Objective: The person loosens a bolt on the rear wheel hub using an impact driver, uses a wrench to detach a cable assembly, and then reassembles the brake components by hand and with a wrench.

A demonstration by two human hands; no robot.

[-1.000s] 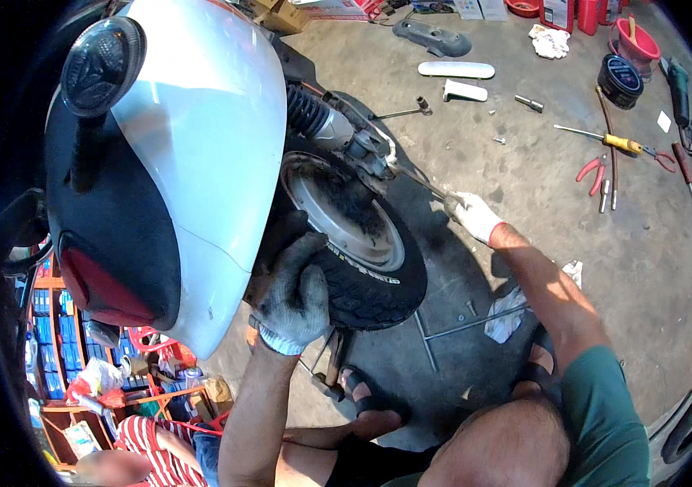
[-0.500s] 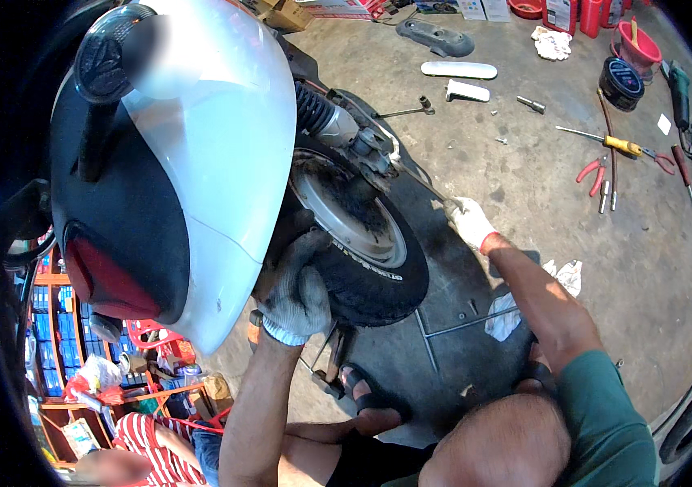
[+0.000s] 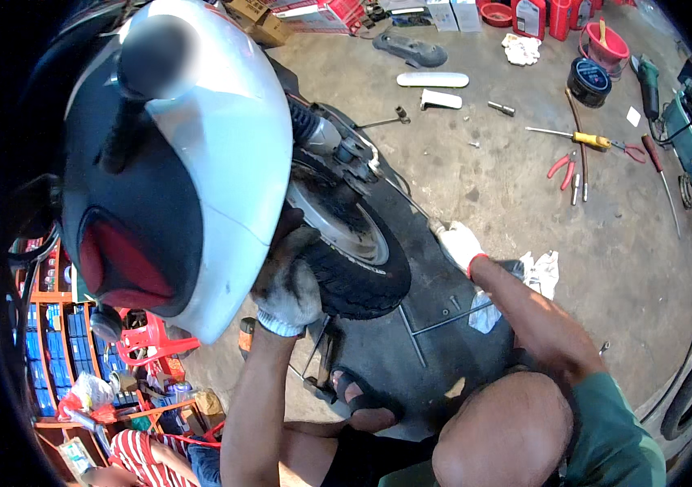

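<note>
Wheel (image 3: 351, 294): beneath the overhanging white panel of the scooter (image 3: 240, 170), tread toward the person. Left hand (image 3: 289, 280), gloved, against the tyre's near edge; fingers partly hidden, cannot tell how tightly they close. Right hand (image 3: 457, 246), gloved, wrapped round the outer end of a long bar (image 3: 411, 200) reaching toward the hub side. Since a second ago: view has swung, floor tools now farther left in it; both hands keep their places, so the work looks little advanced. Around: loose cross-shaped rod (image 3: 447, 323) near the tyre, rag (image 3: 485, 316), pliers (image 3: 561, 169), screwdriver (image 3: 592, 140). Panel blocks sight of the wheel's far side; rod could foot-snag.
</note>
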